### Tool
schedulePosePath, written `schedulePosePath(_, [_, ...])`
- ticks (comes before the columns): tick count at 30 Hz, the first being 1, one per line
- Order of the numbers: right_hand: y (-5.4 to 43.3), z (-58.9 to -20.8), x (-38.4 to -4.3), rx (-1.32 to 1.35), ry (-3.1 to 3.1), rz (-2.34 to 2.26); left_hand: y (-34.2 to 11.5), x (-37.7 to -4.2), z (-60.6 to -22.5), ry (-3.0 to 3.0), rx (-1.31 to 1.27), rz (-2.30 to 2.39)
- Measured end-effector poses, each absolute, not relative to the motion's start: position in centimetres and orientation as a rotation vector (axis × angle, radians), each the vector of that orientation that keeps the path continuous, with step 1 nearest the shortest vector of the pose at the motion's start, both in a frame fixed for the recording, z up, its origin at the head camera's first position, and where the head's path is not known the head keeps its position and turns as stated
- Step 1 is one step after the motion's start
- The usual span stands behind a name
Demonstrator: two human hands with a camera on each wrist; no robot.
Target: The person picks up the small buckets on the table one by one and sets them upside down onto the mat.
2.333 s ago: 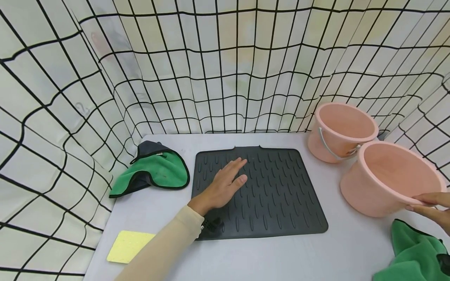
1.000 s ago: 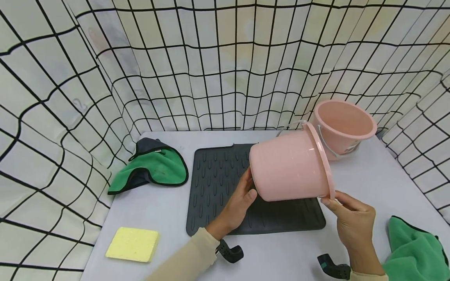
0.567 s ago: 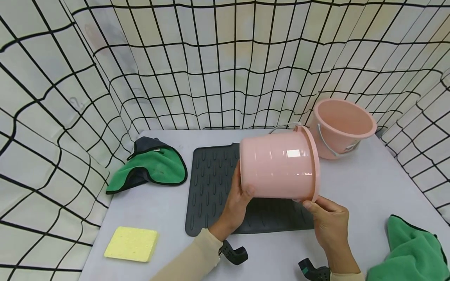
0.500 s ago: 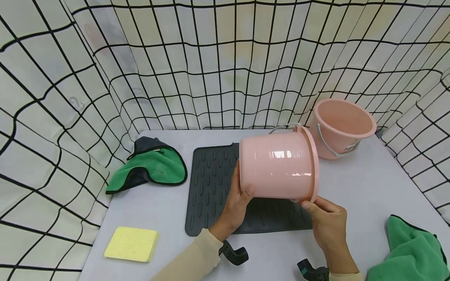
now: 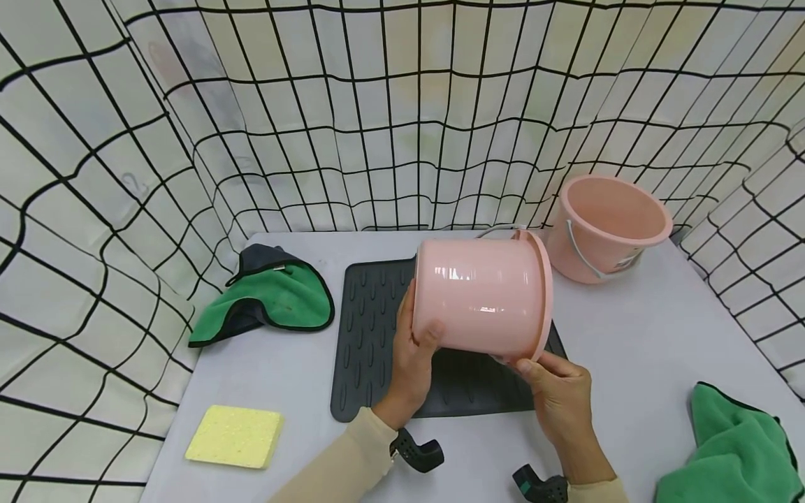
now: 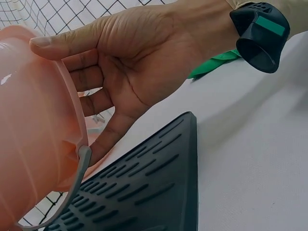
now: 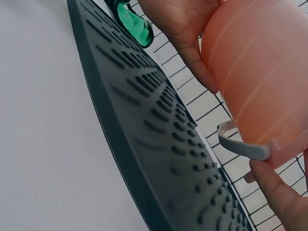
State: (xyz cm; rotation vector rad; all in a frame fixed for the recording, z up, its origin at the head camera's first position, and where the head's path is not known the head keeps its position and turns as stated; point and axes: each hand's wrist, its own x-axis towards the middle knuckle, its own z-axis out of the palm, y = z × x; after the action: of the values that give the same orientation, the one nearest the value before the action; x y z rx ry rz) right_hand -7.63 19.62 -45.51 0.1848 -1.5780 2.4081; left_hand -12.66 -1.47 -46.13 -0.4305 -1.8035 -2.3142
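A pink bucket [image 5: 481, 297] lies sideways in the air over the dark grey ridged mat [image 5: 371, 335], its mouth facing right and its inside hidden in the head view. My left hand [image 5: 411, 363] holds the base end, thumb on the wall and fingers along the bottom. At the rim, my right hand [image 5: 562, 402] pinches the lower edge between thumb and fingers. The left wrist view shows the right hand [image 6: 134, 62] at the rim, beside the grey handle [image 6: 72, 192]. In the right wrist view, the left hand [image 7: 185, 29] supports the base.
A second pink bucket [image 5: 604, 230] stands upright at the back right. Green cloths lie at the left [image 5: 270, 300] and front right [image 5: 729, 450]. A yellow sponge [image 5: 235, 436] sits front left. Black netting [image 5: 402, 126] surrounds the white table [image 5: 302, 381].
The bucket has been lifted from the right side, turned on its side and brought left over the mat. My left hand has taken its base; lately both hands have shifted slightly left with it.
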Motion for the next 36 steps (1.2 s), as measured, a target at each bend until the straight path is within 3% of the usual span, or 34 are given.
schedulePosePath(36, [16.2, -46.6, -8.7, 0.276, -1.59, 2.471, -3.2, -13.5, -45.4, -1.64, -0.301, -2.242])
